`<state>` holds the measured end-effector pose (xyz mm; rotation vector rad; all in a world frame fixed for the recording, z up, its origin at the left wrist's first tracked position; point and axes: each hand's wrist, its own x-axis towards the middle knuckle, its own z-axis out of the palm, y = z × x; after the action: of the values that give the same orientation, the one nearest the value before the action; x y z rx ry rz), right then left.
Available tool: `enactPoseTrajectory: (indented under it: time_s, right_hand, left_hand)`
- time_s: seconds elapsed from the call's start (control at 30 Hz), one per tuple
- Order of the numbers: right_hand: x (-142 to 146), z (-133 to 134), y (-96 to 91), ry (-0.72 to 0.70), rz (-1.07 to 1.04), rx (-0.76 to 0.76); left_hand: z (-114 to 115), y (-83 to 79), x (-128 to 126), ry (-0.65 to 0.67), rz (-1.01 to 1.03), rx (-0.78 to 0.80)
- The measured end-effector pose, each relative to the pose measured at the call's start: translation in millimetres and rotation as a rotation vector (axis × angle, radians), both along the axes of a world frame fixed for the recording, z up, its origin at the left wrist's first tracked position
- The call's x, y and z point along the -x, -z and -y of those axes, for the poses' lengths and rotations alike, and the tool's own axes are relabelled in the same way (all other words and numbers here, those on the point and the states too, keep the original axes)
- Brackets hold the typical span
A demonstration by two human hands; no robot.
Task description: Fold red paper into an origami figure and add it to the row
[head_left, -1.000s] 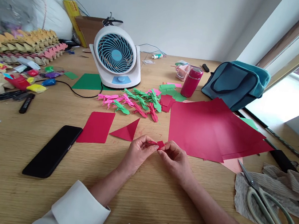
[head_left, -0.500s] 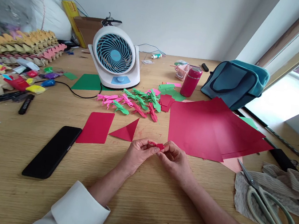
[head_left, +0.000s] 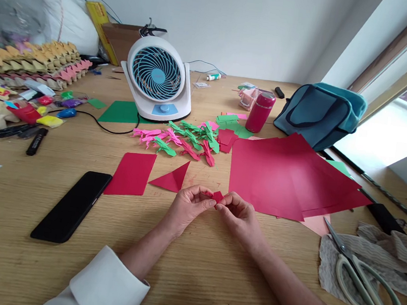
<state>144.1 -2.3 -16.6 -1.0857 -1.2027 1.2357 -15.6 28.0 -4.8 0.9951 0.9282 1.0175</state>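
You are holding the small folded red paper piece (head_left: 218, 196) at the centre of the frame, just above the wooden bench (head_left: 187, 275). Your left hand (head_left: 189, 206) is gripping its left end in a narrow fingertip grip, and your right hand (head_left: 239, 216) is pinching its right end. To my eye, you are doing best by pressing close to the fold with the edges matching, staying clear of the red paper triangle (head_left: 172, 179) lying just up and left
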Motion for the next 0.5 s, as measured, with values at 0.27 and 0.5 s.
enactPoseTrajectory:
  time_s: [0.27, 0.5]
  right_hand:
    - [0.2, 0.2, -1.6, 0.005, 0.036, -0.042]
    - [-1.4, -1.2, 0.2, 0.006, 0.067, -0.007]
  left_hand:
    - [-2.7, 3.6, 3.0, 0.028, -0.169, -0.178]
    - [-3.8, 7.7, 4.6, 0.052, -0.231, -0.163]
